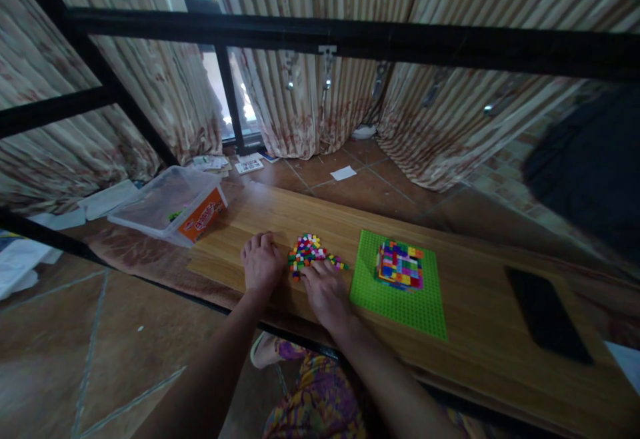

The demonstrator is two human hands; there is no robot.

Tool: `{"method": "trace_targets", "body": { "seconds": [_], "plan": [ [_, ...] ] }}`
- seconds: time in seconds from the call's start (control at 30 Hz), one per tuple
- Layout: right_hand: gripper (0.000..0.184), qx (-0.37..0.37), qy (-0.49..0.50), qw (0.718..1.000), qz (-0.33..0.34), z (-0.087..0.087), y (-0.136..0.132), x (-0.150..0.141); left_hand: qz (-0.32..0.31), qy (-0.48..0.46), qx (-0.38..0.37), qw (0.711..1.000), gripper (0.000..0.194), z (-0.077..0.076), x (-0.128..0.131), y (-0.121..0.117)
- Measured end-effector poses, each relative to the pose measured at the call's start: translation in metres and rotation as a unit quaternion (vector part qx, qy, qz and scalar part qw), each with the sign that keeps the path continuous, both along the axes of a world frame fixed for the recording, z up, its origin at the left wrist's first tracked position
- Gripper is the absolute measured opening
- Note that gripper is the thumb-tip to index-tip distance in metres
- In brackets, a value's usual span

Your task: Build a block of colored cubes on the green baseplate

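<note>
A pile of small colourful toy bricks [306, 250] lies loose on the wooden board, between my two hands. My left hand [262, 262] rests on the board just left of the pile, palm down with its fingers slightly bent and apart from the bricks. The fingers of my right hand [326, 291] reach over the near edge of the pile and touch bricks there; its fingertips are partly hidden. To the right, a green studded baseplate [364, 286] carries a block-shaped build of multicoloured bricks [400, 266].
A clear plastic box [150, 202] with an orange label stands at the board's left end, a little green inside. A dark flat phone-like object [547, 312] lies on the wooden board [480, 292] at right. A black metal rail [350, 38] crosses beyond, before curtains. Papers lie on the tiled floor.
</note>
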State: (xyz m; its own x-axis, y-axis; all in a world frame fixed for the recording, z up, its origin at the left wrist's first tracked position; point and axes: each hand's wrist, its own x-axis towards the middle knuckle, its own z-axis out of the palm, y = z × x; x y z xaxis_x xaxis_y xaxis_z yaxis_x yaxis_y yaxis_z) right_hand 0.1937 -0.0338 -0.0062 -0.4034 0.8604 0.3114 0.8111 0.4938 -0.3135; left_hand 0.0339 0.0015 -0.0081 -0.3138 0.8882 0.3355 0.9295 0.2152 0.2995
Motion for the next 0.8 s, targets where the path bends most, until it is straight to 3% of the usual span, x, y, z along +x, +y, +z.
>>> {"method": "trace_targets", "body": {
  "seconds": [0.33,0.57,0.67,0.8],
  "plan": [
    [0.017,-0.032,-0.078,0.996,0.014,0.011,0.005,0.002,-0.004,0.009,0.008,1.0,0.031,0.0,-0.001,0.0],
    [0.014,-0.009,-0.075,0.997,0.015,0.016,-0.001,-0.001,-0.006,0.013,0.002,1.0,0.032,0.002,-0.001,0.001],
    [0.014,-0.002,-0.025,1.0,0.005,0.017,-0.005,-0.001,-0.003,0.017,-0.002,1.0,0.032,0.003,-0.001,0.001],
    [0.015,-0.022,0.154,0.987,-0.028,0.027,-0.017,0.011,-0.004,0.021,-0.004,1.0,0.031,0.005,-0.002,0.002]
  ]
}}
